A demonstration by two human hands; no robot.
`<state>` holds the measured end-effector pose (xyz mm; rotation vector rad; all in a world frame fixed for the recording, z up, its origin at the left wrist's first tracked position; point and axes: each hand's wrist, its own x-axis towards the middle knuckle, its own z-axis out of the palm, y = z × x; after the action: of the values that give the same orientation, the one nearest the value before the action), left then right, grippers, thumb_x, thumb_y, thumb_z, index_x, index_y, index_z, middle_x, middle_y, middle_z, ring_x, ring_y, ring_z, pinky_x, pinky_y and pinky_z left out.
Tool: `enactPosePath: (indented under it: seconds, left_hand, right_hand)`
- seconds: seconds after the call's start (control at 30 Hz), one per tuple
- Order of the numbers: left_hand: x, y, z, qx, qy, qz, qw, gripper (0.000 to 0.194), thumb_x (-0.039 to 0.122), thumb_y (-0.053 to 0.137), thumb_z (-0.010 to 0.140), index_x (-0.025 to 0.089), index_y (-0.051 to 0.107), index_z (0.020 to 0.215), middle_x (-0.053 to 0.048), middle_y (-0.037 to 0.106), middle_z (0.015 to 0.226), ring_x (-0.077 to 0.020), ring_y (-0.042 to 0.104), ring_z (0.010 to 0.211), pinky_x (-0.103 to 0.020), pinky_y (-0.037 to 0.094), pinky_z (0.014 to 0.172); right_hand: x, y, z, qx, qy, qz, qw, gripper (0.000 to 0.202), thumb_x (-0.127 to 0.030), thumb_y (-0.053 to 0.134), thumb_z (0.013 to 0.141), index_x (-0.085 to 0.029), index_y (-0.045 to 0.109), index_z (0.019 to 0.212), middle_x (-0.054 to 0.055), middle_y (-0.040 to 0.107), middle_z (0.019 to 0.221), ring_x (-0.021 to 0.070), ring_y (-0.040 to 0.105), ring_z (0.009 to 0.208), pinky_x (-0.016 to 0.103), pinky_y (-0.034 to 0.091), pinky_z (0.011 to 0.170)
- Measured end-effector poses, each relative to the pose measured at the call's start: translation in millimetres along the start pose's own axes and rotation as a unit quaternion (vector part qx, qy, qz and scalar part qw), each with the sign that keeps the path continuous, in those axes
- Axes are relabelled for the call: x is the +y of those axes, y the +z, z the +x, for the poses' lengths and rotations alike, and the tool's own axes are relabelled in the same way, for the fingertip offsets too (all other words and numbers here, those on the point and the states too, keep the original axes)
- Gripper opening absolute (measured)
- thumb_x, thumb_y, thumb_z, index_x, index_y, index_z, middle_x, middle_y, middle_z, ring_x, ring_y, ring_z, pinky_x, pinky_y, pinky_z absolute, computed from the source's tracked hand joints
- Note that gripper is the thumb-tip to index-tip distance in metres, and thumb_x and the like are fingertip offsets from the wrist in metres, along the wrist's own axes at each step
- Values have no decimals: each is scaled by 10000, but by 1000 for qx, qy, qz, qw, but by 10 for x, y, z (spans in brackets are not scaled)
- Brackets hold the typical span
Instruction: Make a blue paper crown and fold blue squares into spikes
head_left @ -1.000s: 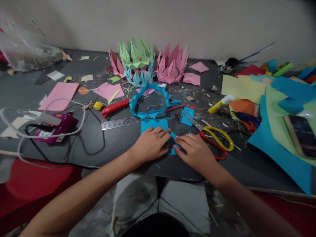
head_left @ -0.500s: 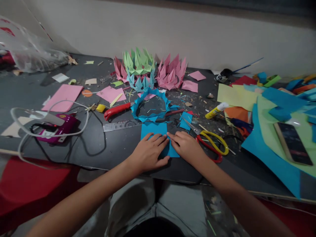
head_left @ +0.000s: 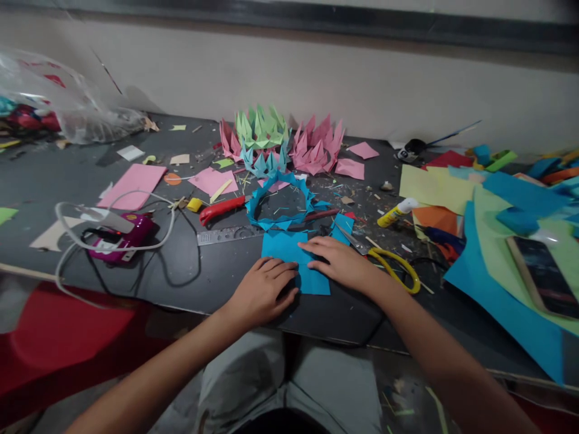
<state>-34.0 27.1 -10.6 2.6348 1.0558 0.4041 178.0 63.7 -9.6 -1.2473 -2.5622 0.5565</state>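
Observation:
A blue paper sheet (head_left: 313, 281) lies on the dark table near its front edge. My left hand (head_left: 266, 289) rests over the sheet's left part, fingers spread and slightly bent. From the right, my right hand (head_left: 339, 260) reaches over the sheet's right side, its fingers apart and the fingertips on the paper. Just behind the sheet lies a ring of folded blue paper (head_left: 256, 205). A metal ruler (head_left: 226, 235) is to the left of the ring, with a red-handled cutter (head_left: 222, 209) behind it. Scissors with a yellow handle (head_left: 400, 274) lie partly under my right arm.
Folded green (head_left: 260, 128) and pink (head_left: 319, 147) paper crowns stand at the back. A purple device (head_left: 122, 238) with cables sits left. Right are a glue stick (head_left: 397, 212), a phone (head_left: 540, 274) and coloured sheets (head_left: 497, 307). Paper scraps are scattered about.
The view has tilted up a little. My right hand has moved further over the sheet's upper part, and my left hand has slid down and left, uncovering more blue paper.

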Motion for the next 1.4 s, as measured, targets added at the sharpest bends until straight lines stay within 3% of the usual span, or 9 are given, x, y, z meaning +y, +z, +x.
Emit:
enactPosePath:
  seconds: [0.17, 0.3, 0.57, 0.67, 0.83, 0.93, 1.03, 1.17, 1.4]
  left_hand:
    - [-25, 12, 3, 23, -69, -26, 997, 250, 301, 472, 860, 164, 551, 1054, -66, 596, 1121, -203, 523, 1017, -364, 396, 869]
    - [11, -11, 6, 35, -116, -23, 992, 239, 334, 478, 860, 171, 571, 1007, -58, 603, 1052, -206, 527, 974, -368, 394, 840]
    - [173, 11, -62, 67, -207, 6, 976, 318, 461, 538, 802, 182, 610, 938, -71, 620, 930, -240, 553, 843, -375, 414, 720]
    - [148, 18, -95, 128, -273, -71, 951, 427, 467, 564, 779, 167, 524, 1081, -88, 624, 974, -239, 569, 855, -368, 435, 716]
    - [154, 23, 23, 154, -328, -379, 851, 494, 470, 547, 775, 172, 437, 1154, -48, 641, 886, -144, 588, 673, -259, 457, 590]
    - [181, 28, 184, 127, -313, -475, 812, 313, 443, 508, 793, 149, 552, 888, 4, 590, 667, -111, 543, 571, -217, 424, 535]
    - [164, 13, 305, 118, -302, -470, 821, 289, 407, 488, 794, 157, 517, 652, 38, 498, 539, -94, 478, 515, -207, 385, 519]
    - [102, -26, 350, 88, -273, -408, 867, 232, 329, 488, 782, 158, 514, 627, 43, 483, 553, -94, 453, 537, -207, 346, 529]
    - [86, -19, 373, 66, -292, -224, 928, 196, 303, 478, 804, 169, 563, 690, 3, 588, 637, -138, 525, 589, -235, 347, 559]
  right_hand:
    - [-50, -149, 210, -112, 50, 28, 992, 294, -183, 632, 746, -188, 588, 1037, 20, 612, 809, 156, 583, 750, 255, 439, 641]
    - [-93, -223, 323, -170, 76, -18, 982, 165, -240, 714, 663, -196, 622, 793, 12, 608, 760, 150, 563, 686, 234, 387, 574]
    - [-156, -214, 152, -139, 102, 34, 984, 133, -128, 665, 664, -195, 552, 680, -2, 589, 677, 139, 561, 653, 230, 398, 559]
    - [-165, -119, -33, -32, 174, 267, 947, 214, -158, 617, 697, -214, 505, 870, -34, 551, 695, 116, 551, 616, 234, 453, 555]
    - [-411, 199, -264, 290, 290, 487, 771, 405, -364, 649, 679, -238, 396, 968, -12, 539, 805, 133, 575, 651, 259, 511, 508]
    - [-584, 343, -317, 324, 305, 519, 730, 403, -387, 649, 682, -233, 399, 959, 24, 584, 848, 158, 598, 707, 276, 524, 534]
    - [-593, 350, -341, 308, 301, 510, 745, 401, -390, 651, 690, -217, 428, 974, 45, 619, 853, 163, 606, 724, 295, 523, 609]
    - [-388, 218, -330, 257, 324, 488, 769, 483, -445, 646, 677, -192, 458, 1043, 1, 601, 741, 138, 569, 597, 258, 480, 507]
    - [-209, 212, -238, 170, 336, 410, 831, 303, -479, 593, 683, -188, 518, 725, -34, 523, 565, 121, 503, 471, 257, 433, 472]
